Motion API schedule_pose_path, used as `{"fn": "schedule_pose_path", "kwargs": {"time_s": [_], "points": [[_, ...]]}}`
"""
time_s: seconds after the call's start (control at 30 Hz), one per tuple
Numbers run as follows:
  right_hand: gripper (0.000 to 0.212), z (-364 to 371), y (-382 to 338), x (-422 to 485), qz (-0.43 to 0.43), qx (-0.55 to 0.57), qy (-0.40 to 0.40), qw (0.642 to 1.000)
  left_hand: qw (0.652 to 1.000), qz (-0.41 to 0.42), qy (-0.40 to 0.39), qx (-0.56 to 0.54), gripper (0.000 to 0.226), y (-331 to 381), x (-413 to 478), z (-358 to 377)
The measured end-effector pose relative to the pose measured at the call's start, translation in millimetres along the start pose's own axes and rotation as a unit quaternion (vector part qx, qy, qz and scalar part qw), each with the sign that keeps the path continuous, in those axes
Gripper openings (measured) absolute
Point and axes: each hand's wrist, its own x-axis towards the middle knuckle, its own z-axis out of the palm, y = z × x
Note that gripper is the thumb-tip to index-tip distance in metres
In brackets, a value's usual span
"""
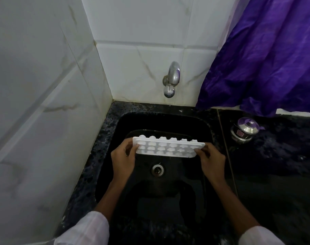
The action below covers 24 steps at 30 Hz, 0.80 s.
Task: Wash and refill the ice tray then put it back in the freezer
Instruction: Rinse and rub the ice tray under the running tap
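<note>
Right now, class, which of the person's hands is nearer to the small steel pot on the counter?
Right. The right hand holds the ice tray's end nearest the steel pot; the left hand holds the far end.

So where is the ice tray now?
In the head view, the ice tray is held over the black sink, left hand and right hand gripping its ends.

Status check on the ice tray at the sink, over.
Left hand and right hand grip the ends of the white ice tray. Tray held over the black sink. Tap shows no water. Nothing blocking.
</note>
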Motion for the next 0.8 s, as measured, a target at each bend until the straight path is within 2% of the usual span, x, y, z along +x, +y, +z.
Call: {"fn": "schedule_pose_path", "kwargs": {"time_s": [0.17, 0.43, 0.6, 0.8], "points": [[0.021, -14, 6, -22, 0.129, 0.052, 0.075, 0.987, 0.997, -0.056, -0.041, -0.032, 0.020, -2, -10, 17], [0.027, -99, 34, -38, 0.200, 0.056, 0.202, 0.957, 0.973, -0.141, -0.115, -0.140, 0.016, 49, -49, 95], [0.023, -165, 69, -24, 0.217, 0.012, 0.210, 0.953, 0.962, -0.169, -0.162, -0.142, 0.020, 79, -83, 152], [0.025, -223, 121, -8, 0.228, -0.044, 0.177, 0.956, 0.955, -0.203, -0.188, -0.107, 0.032, 109, -112, 214]]}}
